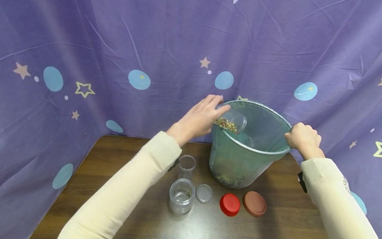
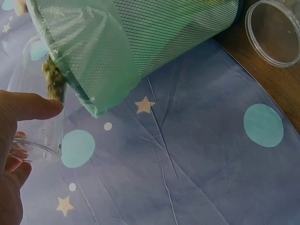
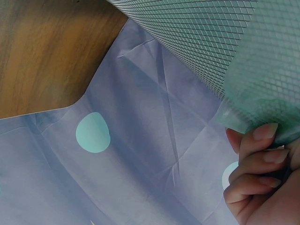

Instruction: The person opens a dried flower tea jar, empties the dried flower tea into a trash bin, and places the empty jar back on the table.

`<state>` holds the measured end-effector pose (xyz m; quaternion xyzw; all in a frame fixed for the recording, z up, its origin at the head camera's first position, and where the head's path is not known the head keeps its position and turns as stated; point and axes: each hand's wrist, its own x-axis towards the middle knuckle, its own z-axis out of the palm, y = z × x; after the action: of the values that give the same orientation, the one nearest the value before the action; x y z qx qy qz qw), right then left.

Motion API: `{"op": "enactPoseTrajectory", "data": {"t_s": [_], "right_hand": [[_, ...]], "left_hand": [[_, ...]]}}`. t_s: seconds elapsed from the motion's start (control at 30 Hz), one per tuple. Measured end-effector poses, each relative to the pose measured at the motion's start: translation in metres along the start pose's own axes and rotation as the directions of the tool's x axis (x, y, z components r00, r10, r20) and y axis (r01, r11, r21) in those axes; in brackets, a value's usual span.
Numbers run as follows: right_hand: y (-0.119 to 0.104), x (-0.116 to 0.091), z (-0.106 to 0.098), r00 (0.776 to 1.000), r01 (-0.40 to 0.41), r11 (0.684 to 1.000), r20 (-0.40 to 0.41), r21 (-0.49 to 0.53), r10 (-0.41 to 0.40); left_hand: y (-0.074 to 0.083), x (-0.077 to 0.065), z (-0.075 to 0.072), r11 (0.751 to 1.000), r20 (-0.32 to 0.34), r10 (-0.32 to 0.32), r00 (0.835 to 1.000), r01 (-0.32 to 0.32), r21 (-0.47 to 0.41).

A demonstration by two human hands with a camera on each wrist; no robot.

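My left hand (image 1: 200, 117) grips a clear plastic jar (image 1: 237, 117), tipped on its side at the left rim of a mesh waste bin (image 1: 238, 166). Small yellow-brown dried pieces (image 1: 225, 124) lie along the jar's lower wall; their kind is unclear. In the left wrist view, the thumb (image 2: 40, 107) presses along the jar's side. A thin green bag (image 2: 101, 56) lines the bin and folds over its rim. At the opposite side, my right hand (image 1: 305, 137) holds the rim, its fingers (image 3: 255, 159) curled over the bag's edge. The bin leans, with dark bits inside at the bottom.
On the brown wooden table (image 1: 143, 212) stand two clear jars, a near one (image 1: 181, 203) with a few bits inside and a farther one (image 1: 187, 163). A clear lid (image 1: 204, 193), a red lid (image 1: 229, 204) and a brown-red lid (image 1: 254, 203) lie before the bin. Purple curtain (image 1: 173, 43) hangs behind.
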<state>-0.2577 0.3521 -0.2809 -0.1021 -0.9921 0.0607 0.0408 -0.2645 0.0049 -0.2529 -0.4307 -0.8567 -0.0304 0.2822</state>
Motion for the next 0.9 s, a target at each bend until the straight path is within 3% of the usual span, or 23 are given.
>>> {"op": "enactPoseTrajectory", "data": {"t_s": [0.23, 0.4, 0.57, 0.8, 0.9], "right_hand": [[0.000, 0.000, 0.000, 1.000, -0.001, 1.000, -0.001, 0.005, 0.001], [0.001, 0.000, 0.000, 1.000, 0.000, 1.000, -0.002, 0.009, 0.000], [0.000, 0.000, 0.000, 1.000, 0.000, 1.000, -0.001, 0.009, 0.000], [-0.001, -0.001, 0.000, 1.000, 0.002, 1.000, -0.004, 0.007, -0.002], [0.000, 0.000, 0.000, 1.000, 0.002, 1.000, -0.003, 0.005, -0.001]], "left_hand": [[-0.001, -0.001, 0.002, 0.999, 0.004, -0.030, 1.000, 0.030, -0.013], [-0.003, -0.004, 0.002, 0.982, 0.073, -0.150, 0.986, 0.157, -0.107], [-0.003, -0.008, 0.005, 0.908, 0.142, -0.297, 0.944, 0.325, -0.265], [-0.004, -0.011, 0.010, 0.811, 0.164, -0.355, 0.920, 0.391, -0.436], [-0.004, -0.010, 0.011, 0.736, 0.187, -0.403, 0.896, 0.439, -0.515]]}}
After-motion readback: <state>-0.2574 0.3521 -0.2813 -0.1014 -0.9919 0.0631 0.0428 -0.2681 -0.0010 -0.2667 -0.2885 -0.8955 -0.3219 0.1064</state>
